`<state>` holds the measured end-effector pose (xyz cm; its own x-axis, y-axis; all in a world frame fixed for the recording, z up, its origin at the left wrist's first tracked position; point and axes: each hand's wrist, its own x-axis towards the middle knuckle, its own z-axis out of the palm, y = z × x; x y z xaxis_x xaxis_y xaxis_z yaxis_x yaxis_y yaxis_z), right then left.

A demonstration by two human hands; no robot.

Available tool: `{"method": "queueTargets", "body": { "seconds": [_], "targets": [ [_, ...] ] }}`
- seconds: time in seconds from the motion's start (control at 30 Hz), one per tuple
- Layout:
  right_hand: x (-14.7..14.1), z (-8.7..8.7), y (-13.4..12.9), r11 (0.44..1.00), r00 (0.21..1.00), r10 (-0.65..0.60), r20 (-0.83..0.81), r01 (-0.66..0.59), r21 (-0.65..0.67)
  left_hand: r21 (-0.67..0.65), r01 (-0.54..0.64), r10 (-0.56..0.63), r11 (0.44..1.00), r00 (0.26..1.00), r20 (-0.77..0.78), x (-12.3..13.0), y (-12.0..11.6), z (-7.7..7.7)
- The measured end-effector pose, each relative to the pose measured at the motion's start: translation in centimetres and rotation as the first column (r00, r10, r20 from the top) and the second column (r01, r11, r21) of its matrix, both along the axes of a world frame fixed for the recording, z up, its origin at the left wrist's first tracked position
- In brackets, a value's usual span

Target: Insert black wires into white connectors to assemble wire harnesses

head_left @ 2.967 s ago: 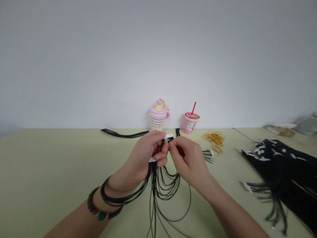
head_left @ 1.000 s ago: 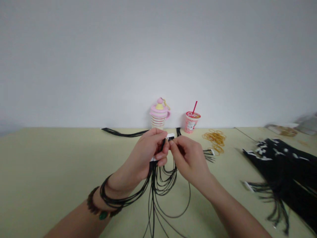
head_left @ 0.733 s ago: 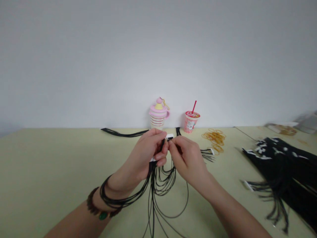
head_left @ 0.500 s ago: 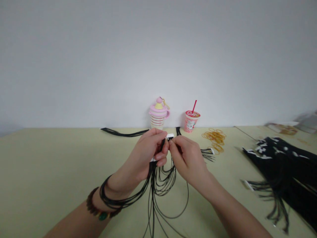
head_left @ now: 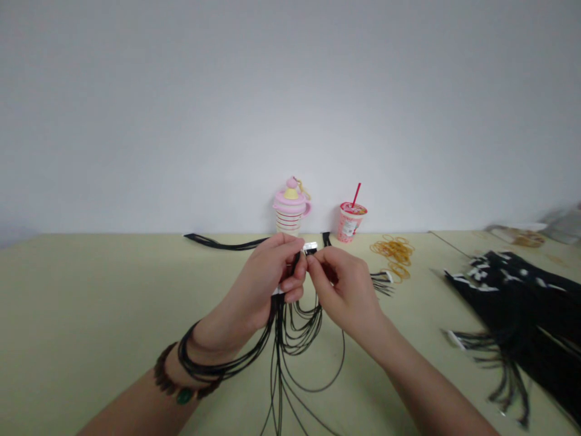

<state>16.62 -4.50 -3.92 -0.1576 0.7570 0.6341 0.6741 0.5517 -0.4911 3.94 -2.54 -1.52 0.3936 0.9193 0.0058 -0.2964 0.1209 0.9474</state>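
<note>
Black wires (head_left: 278, 312) clamped in the left hand (head_left: 261, 283) trail to six o'clock, cut off below; the right hand (head_left: 344, 281) apparently pinches one, tip hidden. Two cups (head_left: 289, 209) stand at twelve and two.

Workshop-like bench (head_left: 113, 303): black wire bundles (head_left: 278, 310), rubber bands (head_left: 393, 250).

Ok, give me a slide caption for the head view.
Left hand and right hand pinching black wires by a white connector, yellow rubber bands lying off right.
</note>
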Motion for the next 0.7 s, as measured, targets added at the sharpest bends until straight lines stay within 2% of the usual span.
{"method": "queueTargets", "body": {
  "seconds": [0.7],
  "targets": [
    [0.00,0.26,-0.11,0.999,0.999,0.034,0.011,-0.034,-0.031,-0.011,-0.021,0.021,1.000,0.999,0.026,-0.01,-0.13,-0.04]
  ]
}}
